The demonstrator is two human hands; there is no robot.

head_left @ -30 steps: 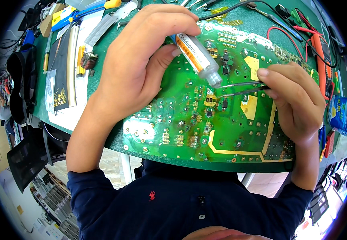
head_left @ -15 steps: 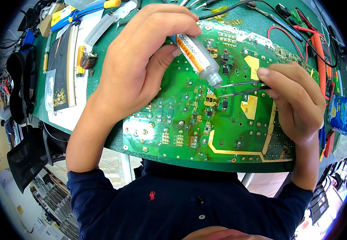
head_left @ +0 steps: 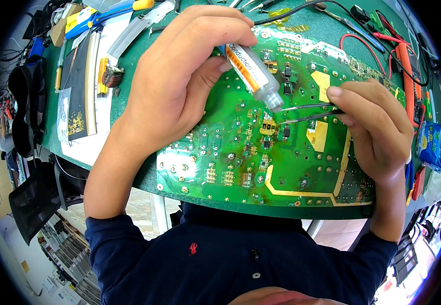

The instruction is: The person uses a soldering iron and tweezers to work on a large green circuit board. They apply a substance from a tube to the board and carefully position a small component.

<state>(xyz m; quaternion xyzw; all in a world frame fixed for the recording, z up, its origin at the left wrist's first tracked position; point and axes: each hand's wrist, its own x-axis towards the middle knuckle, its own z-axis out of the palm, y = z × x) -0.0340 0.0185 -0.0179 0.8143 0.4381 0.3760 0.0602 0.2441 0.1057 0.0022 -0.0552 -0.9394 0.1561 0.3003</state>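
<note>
A large green circuit board (head_left: 220,152) with gold traces and many small parts lies on the green mat. Over its upper middle, my left hand (head_left: 180,71) grips a small squeeze tube (head_left: 251,73) with a white and orange label, its nozzle tilted down to the right. My right hand (head_left: 375,122) pinches dark tweezers (head_left: 314,116) that point left. One tweezer tip is at the nozzle's end; whether it touches cannot be told. Just below the tips sits a gold-rimmed component (head_left: 267,127) on the board. The fingertips behind the tube are partly hidden.
To the left are a toroidal coil (head_left: 112,77), a black flat panel (head_left: 80,89) and blue cutting pliers or similar tool (head_left: 101,19). On the right stand an orange multimeter-like case (head_left: 405,76), red leads (head_left: 357,38) and a blue packet (head_left: 432,146). A black cable (head_left: 291,11) crosses behind the board.
Almost nothing differs. My left hand and the tube have shifted very slightly to the right; the tweezers stay in place.
</note>
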